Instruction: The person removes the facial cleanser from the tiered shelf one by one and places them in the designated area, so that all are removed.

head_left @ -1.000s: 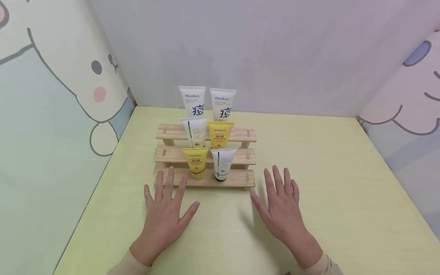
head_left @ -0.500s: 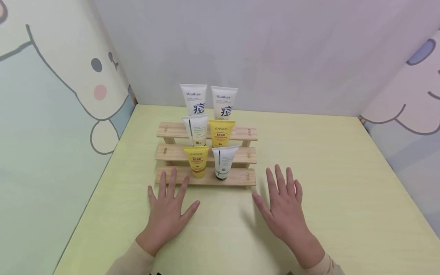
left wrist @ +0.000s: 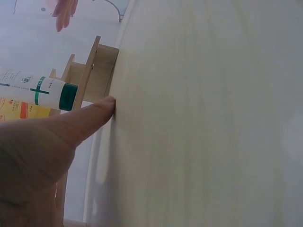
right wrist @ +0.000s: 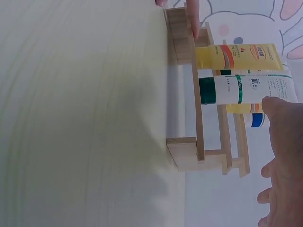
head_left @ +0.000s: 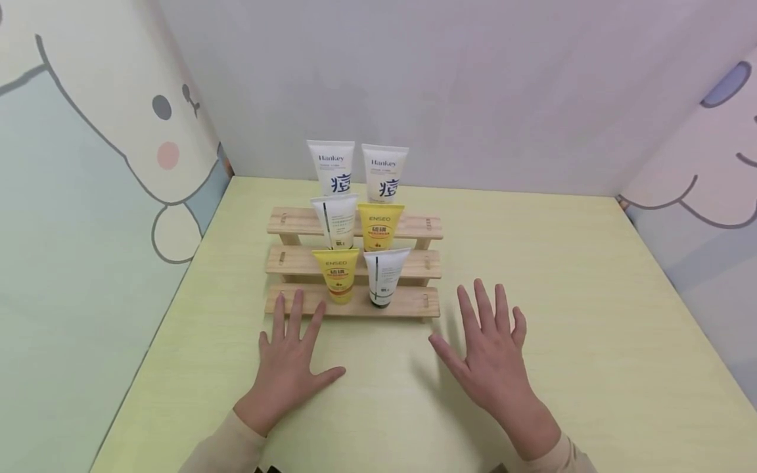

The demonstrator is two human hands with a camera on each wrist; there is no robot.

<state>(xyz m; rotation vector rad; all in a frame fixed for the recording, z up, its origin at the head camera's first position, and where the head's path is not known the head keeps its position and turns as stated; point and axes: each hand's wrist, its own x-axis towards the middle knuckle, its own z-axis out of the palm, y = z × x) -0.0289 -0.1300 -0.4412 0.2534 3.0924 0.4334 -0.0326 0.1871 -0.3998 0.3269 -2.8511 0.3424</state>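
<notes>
Tubes [head_left: 380, 226] standing in pairs on stepped rack [head_left: 298, 261], likely tiered so back pairs show above front.
Left hand [head_left: 286, 368] spread, empty, at rack's front left; contact unclear. Right hand [head_left: 495, 362] spread, holding nothing, off rack's front right corner.

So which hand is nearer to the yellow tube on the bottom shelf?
Left. The left hand is in front of that yellow tube, slightly left; the right hand is farther off, well to its right.
</notes>
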